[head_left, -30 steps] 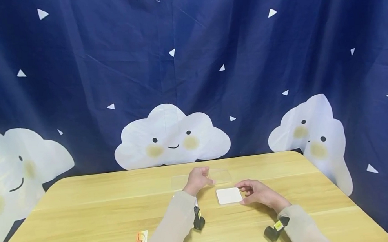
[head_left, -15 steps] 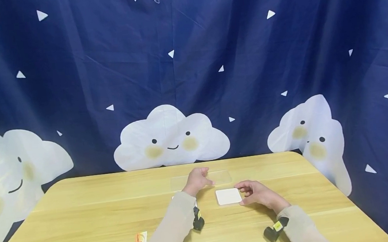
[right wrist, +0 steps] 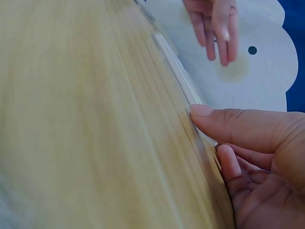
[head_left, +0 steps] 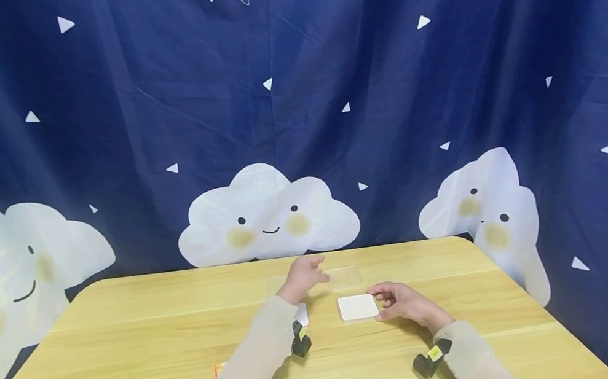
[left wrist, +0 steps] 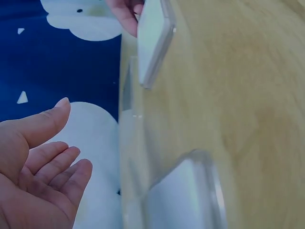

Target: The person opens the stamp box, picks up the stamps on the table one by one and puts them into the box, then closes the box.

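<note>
My right hand [head_left: 409,305] pinches the right end of a clear, shallow rectangular case with a white card-like top [head_left: 358,307], thumb on the near edge and fingers on the far one. The case lies on or just above the table; I cannot tell which. My left hand [head_left: 303,277] is in the air with fingers relaxed and holds nothing, as its palm [left wrist: 43,181] shows in the left wrist view. Behind it lie clear plastic pieces [head_left: 345,278], partly hidden by the hand. A second white-topped clear case [head_left: 302,315] sits beside my left wrist, mostly covered by the sleeve.
The wooden table [head_left: 131,343] spreads out on both sides. An orange printed card [head_left: 218,370] shows past the left sleeve, which hides most of it. A blue curtain [head_left: 297,122] with white clouds hangs behind the back edge.
My left hand has lifted off the clear plastic and shifted left, uncovering part of the second case while the sleeve covers more of the printed cards. The right hand stays put.
</note>
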`<state>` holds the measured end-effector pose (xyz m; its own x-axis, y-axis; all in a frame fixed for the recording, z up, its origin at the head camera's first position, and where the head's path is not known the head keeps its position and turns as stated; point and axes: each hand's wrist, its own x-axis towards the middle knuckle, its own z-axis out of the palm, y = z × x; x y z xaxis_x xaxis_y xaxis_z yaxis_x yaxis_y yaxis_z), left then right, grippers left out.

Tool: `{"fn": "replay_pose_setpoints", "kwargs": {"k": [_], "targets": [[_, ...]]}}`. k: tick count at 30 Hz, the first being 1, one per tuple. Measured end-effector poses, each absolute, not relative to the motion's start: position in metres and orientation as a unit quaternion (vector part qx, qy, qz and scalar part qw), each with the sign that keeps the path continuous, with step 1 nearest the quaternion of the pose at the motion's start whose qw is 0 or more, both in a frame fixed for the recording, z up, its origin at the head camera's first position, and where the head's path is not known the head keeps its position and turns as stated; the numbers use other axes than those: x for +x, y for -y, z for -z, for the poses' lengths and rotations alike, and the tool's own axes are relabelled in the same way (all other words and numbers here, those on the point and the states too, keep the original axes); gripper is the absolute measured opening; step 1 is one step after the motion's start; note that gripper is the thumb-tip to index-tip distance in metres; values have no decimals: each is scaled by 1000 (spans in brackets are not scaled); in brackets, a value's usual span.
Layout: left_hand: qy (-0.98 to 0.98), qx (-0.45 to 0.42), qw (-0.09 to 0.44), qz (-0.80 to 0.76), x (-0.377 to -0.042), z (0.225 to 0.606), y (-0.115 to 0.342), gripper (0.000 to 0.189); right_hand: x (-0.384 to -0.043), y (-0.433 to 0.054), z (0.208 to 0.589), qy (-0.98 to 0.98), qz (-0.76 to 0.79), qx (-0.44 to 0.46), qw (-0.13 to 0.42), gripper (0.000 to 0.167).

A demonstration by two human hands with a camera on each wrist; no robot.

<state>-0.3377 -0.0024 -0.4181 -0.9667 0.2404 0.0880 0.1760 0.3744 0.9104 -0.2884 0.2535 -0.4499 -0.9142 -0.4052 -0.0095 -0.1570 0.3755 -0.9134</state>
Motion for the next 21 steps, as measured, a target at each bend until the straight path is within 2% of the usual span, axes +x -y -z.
{"fn": "replay_pose_setpoints", "kwargs": {"k": [8, 15, 21], "targets": [[-825, 157, 42, -541, -325, 394, 19, 57, -288, -255, 450, -819, 534, -176, 112, 57], [-828, 149, 57, -537, -319, 379, 46, 57, -288, -255, 449, -819, 535, -175, 113, 56], [-829, 146, 50, -537, -313, 374, 72, 55, -287, -254, 448, -815, 538, -175, 121, 56]]}}
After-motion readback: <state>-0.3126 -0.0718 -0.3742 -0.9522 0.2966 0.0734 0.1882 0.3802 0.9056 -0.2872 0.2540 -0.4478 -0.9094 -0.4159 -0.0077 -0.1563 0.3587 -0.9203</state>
